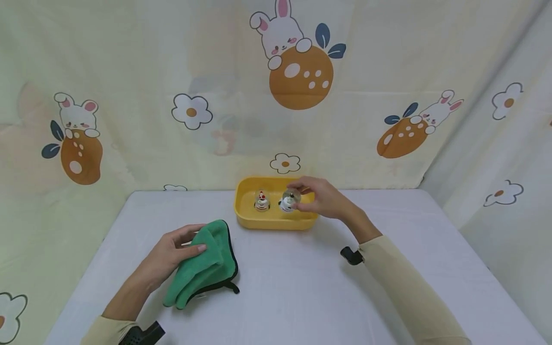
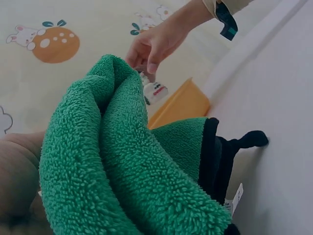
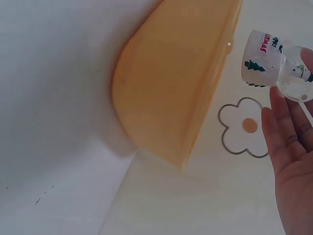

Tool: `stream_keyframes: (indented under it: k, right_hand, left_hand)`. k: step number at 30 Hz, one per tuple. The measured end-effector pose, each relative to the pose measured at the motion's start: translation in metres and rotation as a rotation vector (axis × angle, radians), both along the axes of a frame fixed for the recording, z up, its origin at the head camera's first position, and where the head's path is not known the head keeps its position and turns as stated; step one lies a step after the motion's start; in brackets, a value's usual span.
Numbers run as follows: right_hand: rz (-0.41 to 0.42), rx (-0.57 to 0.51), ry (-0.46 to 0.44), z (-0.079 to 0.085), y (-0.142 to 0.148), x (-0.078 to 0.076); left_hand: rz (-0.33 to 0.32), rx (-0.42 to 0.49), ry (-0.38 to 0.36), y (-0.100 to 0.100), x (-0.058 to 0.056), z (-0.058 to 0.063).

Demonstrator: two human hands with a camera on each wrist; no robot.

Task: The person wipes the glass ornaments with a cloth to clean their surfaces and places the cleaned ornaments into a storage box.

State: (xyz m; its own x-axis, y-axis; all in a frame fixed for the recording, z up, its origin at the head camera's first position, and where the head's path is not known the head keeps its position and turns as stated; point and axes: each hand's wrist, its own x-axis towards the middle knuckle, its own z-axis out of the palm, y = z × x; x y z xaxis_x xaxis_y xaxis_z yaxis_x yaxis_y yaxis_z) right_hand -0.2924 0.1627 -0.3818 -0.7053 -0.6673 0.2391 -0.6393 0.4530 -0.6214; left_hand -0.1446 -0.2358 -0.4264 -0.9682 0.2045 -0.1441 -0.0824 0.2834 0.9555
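My right hand (image 1: pixel 326 197) pinches a small snow globe (image 1: pixel 286 205) by its clear dome, above the right part of a yellow tray (image 1: pixel 276 224). In the right wrist view the globe's white base (image 3: pixel 260 61) shows green trees and red lettering, and it looks raised past the tray's rim. Another snow globe (image 1: pixel 261 203), with a red and white figure inside, stands in the tray's left part. My left hand (image 1: pixel 168 254) grips a folded green cloth (image 1: pixel 207 263) with black edging, left of and nearer than the tray. The cloth hides most of that hand's fingers in the left wrist view.
The tray stands at the back of a white-covered table (image 1: pixel 302 287), close to a patterned curtain (image 1: pixel 215 57) with rabbits and flowers. A second curtain (image 1: pixel 513 158) hangs along the right side. The cloth's black loop (image 1: pixel 232 286) hangs toward the tabletop.
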Motion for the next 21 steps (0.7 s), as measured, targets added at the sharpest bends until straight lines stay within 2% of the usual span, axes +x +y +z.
stream_keyframes:
  k: [5,13,21]
  right_hand:
    - [0.000,0.003,-0.042,-0.010,0.000,-0.015]
    - [-0.033,0.084,-0.087,-0.021,-0.003,-0.035]
    - [-0.060,0.183,-0.158,-0.026,-0.004,-0.045]
  left_hand:
    - [-0.003,-0.015,-0.015,-0.008,-0.002,0.000]
    - [-0.006,-0.030,-0.075,-0.020,-0.006,0.004]
    - [-0.082,-0.063,-0.067,-0.034,-0.012,0.003]
